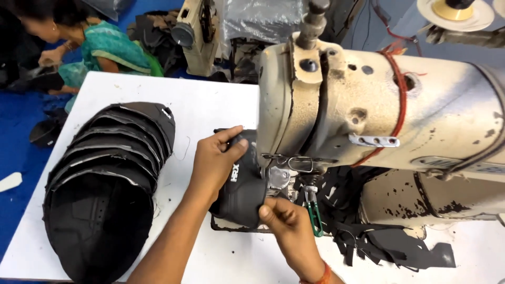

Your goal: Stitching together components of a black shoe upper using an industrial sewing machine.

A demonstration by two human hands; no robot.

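My left hand (214, 160) grips the upper edge of a dark grey shoe upper piece (243, 189) that curves over the bed of a cream industrial sewing machine (368, 110). Thumb and fingers pinch the piece from both sides. My right hand (291, 226) holds the lower edge of the same piece, fingers curled on it, just left of the needle area (279, 176). A green-handled thread snip (315, 218) hangs beside the right hand.
A nested stack of black shoe uppers (105, 184) lies on the white table (210, 100) at left. Black fabric scraps (379, 236) pile under the machine arm. Another person in green (100, 47) sits on the blue floor at back left. A second machine (197, 31) stands behind.
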